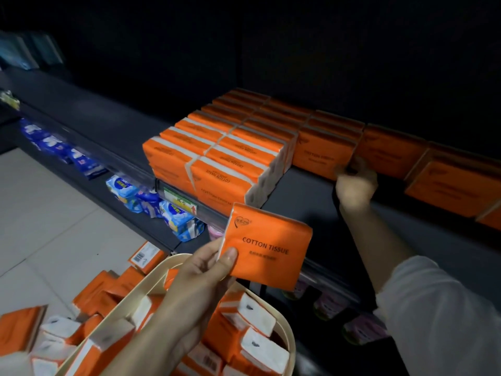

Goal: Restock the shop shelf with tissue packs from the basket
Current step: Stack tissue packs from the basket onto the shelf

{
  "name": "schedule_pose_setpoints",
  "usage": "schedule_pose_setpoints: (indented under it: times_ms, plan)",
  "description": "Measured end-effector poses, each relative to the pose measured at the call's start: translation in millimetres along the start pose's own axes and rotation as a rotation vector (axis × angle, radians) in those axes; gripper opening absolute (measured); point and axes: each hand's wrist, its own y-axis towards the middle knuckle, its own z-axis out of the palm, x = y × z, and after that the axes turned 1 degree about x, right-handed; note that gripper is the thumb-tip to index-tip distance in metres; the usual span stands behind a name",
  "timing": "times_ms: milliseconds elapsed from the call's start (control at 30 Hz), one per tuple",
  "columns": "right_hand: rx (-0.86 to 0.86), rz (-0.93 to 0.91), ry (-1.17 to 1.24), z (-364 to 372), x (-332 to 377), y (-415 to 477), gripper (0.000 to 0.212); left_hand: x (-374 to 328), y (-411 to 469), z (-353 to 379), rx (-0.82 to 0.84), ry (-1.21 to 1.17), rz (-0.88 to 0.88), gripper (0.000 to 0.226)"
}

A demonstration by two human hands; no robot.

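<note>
Across the upper half of the view, from nine o'clock to three o'clock, runs the long dark metal shop shelf (306, 194), and we judge it partly stocked: a dense block of orange plastic-wrapped tissue packs (217, 156) fills the middle, a single standing row of the same packs (390, 156) trails off toward three o'clock, and bare shelf shows in front of that row and away to ten o'clock. At six o'clock sits the cream plastic basket (291, 346), with plenty of orange-and-white packs inside and more spilled on the pale tiled floor (46, 221) at seven o'clock, so much of the work is left. On the lower shelf, blue sachets (173, 213) lie around nine o'clock. Our right hand (355, 185) reaches to two o'clock, its fingers curled at the lower edge of the standing row; whether it grips a pack or only steadies one, we cannot tell. Our left hand (200, 270) is clamped, thumb on top, on one flat orange pack printed COTTON TISSUE (271, 248), held in the air just above the basket at the centre.
</note>
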Motion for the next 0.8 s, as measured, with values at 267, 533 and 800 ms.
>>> schedule_pose_setpoints:
  times_ms: [267,533,800]
  plan:
    - [0.079,0.081,-0.069,-18.7,6.6,1.1,0.039,-3.4,-3.4,3.9,-0.019,-0.033,-0.019,0.043]
    - [0.197,0.102,0.087,-61.7,41.4,-46.6,0.013,-11.3,-15.0,9.6,-0.018,-0.042,0.019,0.032]
    - [0.986,0.095,-0.076,-92.2,79.6,-136.3,0.037,-18.7,-23.1,8.2,-0.017,-0.041,0.057,0.046]
